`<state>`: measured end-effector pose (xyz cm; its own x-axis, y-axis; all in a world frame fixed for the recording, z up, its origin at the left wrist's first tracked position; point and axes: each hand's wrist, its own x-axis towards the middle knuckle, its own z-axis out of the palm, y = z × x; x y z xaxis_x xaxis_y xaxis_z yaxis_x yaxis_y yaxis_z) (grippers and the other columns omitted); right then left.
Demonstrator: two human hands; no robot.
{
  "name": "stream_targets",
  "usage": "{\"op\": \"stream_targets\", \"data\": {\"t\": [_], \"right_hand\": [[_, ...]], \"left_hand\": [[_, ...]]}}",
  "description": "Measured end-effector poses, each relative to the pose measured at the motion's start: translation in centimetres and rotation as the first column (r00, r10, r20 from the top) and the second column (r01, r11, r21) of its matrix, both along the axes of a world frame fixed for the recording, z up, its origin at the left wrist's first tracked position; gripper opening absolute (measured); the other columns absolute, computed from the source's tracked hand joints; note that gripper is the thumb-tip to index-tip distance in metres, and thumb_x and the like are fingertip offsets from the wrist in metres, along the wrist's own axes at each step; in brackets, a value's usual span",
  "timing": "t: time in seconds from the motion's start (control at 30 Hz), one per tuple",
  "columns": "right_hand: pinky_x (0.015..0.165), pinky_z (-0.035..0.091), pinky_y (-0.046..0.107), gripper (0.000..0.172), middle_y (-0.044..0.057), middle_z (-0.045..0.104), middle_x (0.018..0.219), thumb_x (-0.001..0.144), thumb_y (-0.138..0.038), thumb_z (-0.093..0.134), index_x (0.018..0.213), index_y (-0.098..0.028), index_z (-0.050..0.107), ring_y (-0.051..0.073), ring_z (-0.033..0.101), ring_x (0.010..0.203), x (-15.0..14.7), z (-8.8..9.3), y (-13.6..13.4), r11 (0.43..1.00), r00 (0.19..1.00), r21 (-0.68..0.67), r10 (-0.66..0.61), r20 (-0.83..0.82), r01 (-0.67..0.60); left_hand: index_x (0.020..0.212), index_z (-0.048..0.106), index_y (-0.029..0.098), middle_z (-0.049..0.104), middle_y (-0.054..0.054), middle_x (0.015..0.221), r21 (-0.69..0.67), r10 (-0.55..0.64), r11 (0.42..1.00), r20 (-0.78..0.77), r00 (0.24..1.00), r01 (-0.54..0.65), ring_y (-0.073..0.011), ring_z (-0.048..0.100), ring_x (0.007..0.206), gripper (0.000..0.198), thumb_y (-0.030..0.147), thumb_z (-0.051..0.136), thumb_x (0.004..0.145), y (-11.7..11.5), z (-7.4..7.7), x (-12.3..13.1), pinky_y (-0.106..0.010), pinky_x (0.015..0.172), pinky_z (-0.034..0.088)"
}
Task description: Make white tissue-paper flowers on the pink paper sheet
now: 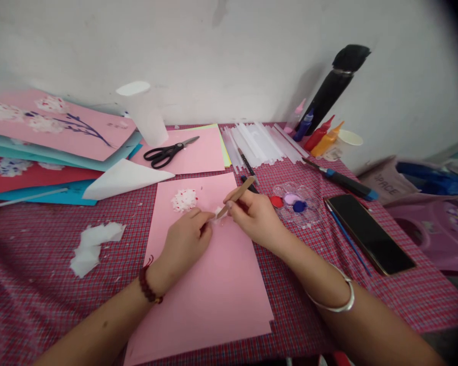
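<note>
A pink paper sheet [213, 290] lies lengthwise in front of me. On its upper part is a white flower cluster [184, 200] with red specks. My left hand [187, 239] rests on the sheet just below the cluster, thumb and index finger pinched at a small white tissue piece [218, 211]. Gripped in the fingers of my right hand [258, 219] is a flat wooden craft stick [239, 192], slanting with its lower end against that tissue piece. A wet-looking patch shows on the paper beside it. Crumpled white tissue pieces [95, 244] lie to the left.
Black scissors [171, 152] lie on pink paper behind. At right are a paint palette [298, 206], a phone [368, 234], a blue brush [349, 241], a cutter knife [347, 184] and paint bottles [320, 134]. Painted sheets [91, 119] are stacked at left.
</note>
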<state>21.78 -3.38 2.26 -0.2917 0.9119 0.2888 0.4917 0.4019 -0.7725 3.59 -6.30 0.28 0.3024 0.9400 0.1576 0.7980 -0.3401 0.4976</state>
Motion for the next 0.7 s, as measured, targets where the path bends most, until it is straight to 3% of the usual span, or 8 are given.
{"op": "stream_targets", "data": {"t": [0.1, 0.3, 0.47, 0.7], "right_hand": [[0.057, 0.039, 0.025, 0.012, 0.001, 0.062, 0.070, 0.086, -0.020, 0.049, 0.087, -0.017, 0.060, 0.013, 0.057, 0.062, -0.08, -0.01, -0.06, 0.999, 0.999, 0.014, 0.039, 0.025, -0.040], [0.059, 0.040, 0.025, 0.013, 0.003, 0.065, 0.074, 0.086, -0.017, 0.048, 0.087, -0.016, 0.060, 0.014, 0.059, 0.065, -0.08, 0.28, -0.15, 0.999, 0.996, 0.027, 0.026, 0.080, -0.028], [0.057, 0.039, 0.026, 0.012, 0.002, 0.063, 0.070, 0.085, -0.017, 0.049, 0.085, -0.017, 0.060, 0.014, 0.057, 0.061, -0.19, 0.28, -0.24, 1.000, 0.993, 0.026, -0.019, 0.116, 0.016], [0.056, 0.041, 0.025, 0.011, 0.000, 0.060, 0.072, 0.089, -0.023, 0.047, 0.090, -0.018, 0.057, 0.012, 0.056, 0.060, -0.05, -0.50, 0.09, 0.998, 0.985, -0.055, -0.033, -0.169, 0.024]], "left_hand": [[0.096, 0.066, 0.018, 0.059, -0.003, 0.080, -0.012, 0.008, 1.000, -0.031, 0.999, -0.008, -0.0180, 0.057, 0.074, 0.024, 0.012, 0.046, 0.083, 0.13, 0.09, 0.12, -0.030, 0.065, 0.043], [0.116, 0.054, 0.017, 0.061, -0.001, 0.076, -0.080, 0.092, 0.993, 0.082, 0.992, -0.085, -0.0157, 0.057, 0.066, 0.034, 0.015, 0.047, 0.082, 0.16, -0.07, -0.21, -0.028, 0.061, 0.043], [0.102, 0.054, 0.018, 0.060, 0.000, 0.073, -0.116, 0.102, 0.989, 0.113, 0.988, -0.089, -0.0152, 0.057, 0.065, 0.023, 0.015, 0.048, 0.081, 0.11, -0.29, -0.61, -0.027, 0.059, 0.042], [0.090, 0.054, 0.020, 0.056, 0.001, 0.071, -0.099, 0.076, 0.993, 0.125, 0.989, -0.064, -0.0143, 0.053, 0.063, 0.011, 0.016, 0.047, 0.082, -0.01, -0.26, -0.61, -0.026, 0.058, 0.039]]}}
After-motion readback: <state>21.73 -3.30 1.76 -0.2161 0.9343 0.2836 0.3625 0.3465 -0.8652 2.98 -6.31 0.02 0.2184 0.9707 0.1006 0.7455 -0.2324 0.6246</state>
